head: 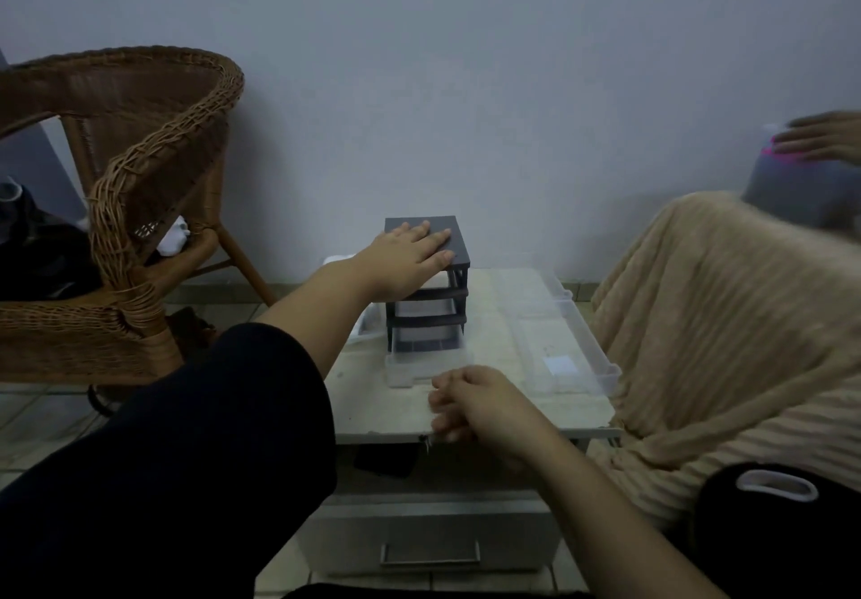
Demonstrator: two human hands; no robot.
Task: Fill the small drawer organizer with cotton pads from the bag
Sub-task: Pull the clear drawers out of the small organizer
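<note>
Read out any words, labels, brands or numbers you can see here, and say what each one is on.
No text here can be read.
Pale sticker on the clear tray: too blurred to tell if printed.
Pink mark on the package at far right: motion-blurred, unreadable.
Drawer organizer: no label shows.

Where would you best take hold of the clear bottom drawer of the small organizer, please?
At its front lip, from the near side: the clear drawer juts toward the person there, while the dark frame encloses its other sides. The left hand lies flat on the organizer's top.
</note>
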